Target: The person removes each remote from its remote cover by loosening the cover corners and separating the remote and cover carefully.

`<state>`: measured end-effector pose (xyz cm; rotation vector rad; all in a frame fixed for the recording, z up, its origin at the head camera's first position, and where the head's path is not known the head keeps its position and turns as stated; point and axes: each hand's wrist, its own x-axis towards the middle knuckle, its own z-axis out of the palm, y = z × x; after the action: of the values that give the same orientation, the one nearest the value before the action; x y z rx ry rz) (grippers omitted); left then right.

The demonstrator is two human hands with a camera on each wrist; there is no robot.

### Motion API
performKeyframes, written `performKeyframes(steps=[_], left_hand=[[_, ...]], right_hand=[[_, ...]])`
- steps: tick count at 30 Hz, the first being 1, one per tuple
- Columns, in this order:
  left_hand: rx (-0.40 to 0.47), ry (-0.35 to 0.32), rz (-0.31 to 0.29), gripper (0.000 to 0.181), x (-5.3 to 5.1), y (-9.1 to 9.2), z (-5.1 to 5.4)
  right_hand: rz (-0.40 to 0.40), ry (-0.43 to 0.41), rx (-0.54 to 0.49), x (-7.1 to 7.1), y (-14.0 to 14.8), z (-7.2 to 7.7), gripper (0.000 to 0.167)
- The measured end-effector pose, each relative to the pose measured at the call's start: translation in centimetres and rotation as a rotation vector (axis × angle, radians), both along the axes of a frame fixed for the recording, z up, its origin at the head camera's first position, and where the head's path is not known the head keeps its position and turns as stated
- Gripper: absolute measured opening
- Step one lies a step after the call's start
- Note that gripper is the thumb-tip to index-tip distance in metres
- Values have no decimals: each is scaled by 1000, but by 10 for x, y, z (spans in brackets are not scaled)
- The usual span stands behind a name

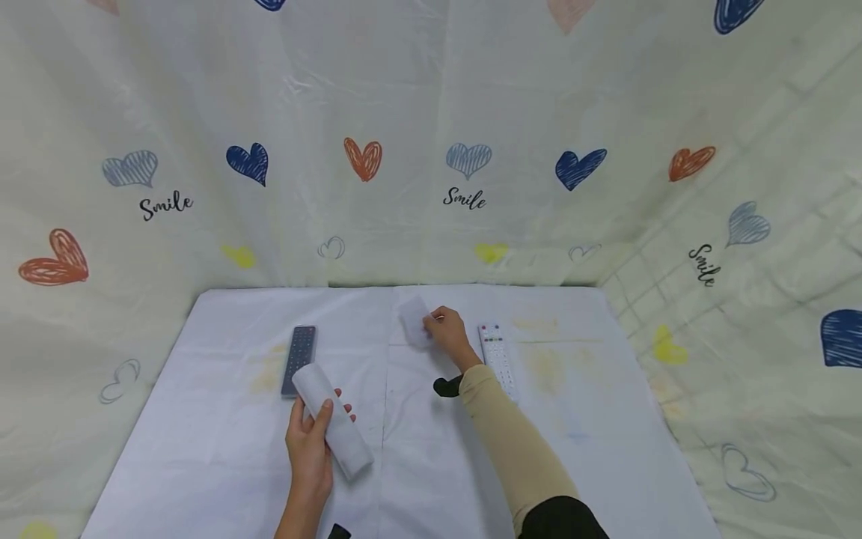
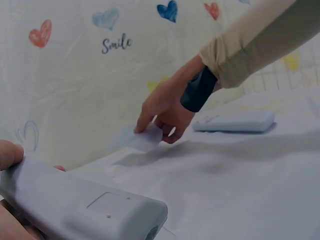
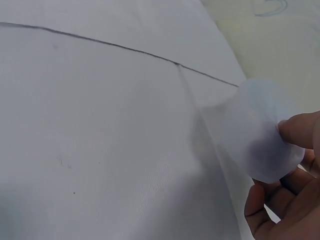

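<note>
My left hand (image 1: 311,453) grips a white remote control (image 1: 343,442) tilted over the near left part of the table. In the left wrist view, its smooth back with a small rectangular outline (image 2: 107,205) faces up, and the button side is hidden. Farther off, near the middle of the table's far side, my right hand (image 1: 447,335) pinches a thin, translucent white sheet (image 3: 260,130) with rounded ends between thumb and fingers. A dark grey remote (image 1: 299,355) lies just beyond the left hand. Another white remote (image 1: 496,355), buttons up, lies right of the right hand, partly behind the forearm.
A white cloth (image 1: 431,479) with creases and faint yellowish stains covers the table. Behind and to the right hangs a pale curtain (image 1: 404,90) printed with hearts and "Smile". A dark band (image 2: 199,90) circles the right wrist.
</note>
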<state>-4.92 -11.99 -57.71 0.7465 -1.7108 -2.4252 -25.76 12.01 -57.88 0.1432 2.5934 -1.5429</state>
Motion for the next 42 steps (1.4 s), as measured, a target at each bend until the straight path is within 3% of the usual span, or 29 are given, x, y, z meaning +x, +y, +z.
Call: performKeyframes(steps=[4,13,26,30,37,42], left_hand=[[12,-6,3,72,1,1,0],[0,-24,-16,74,0,2,2],[19,14,-13,70,-3,3,5],[24,27,-26,70,-3,5,9],[6,60,-93,68,-11,14,19],[-15,81,-130,65,-16,23,24]], right_hand=[[-19,-26,73,-2,1,-5,20],[-48,19,208,-4,2,-18,20],[59,82,412,7,7,-9,42],[15,103,364,16,9,-6,39],[-59,225,263,41,8,-3,32],[-50,204,155,66,4,5,27]])
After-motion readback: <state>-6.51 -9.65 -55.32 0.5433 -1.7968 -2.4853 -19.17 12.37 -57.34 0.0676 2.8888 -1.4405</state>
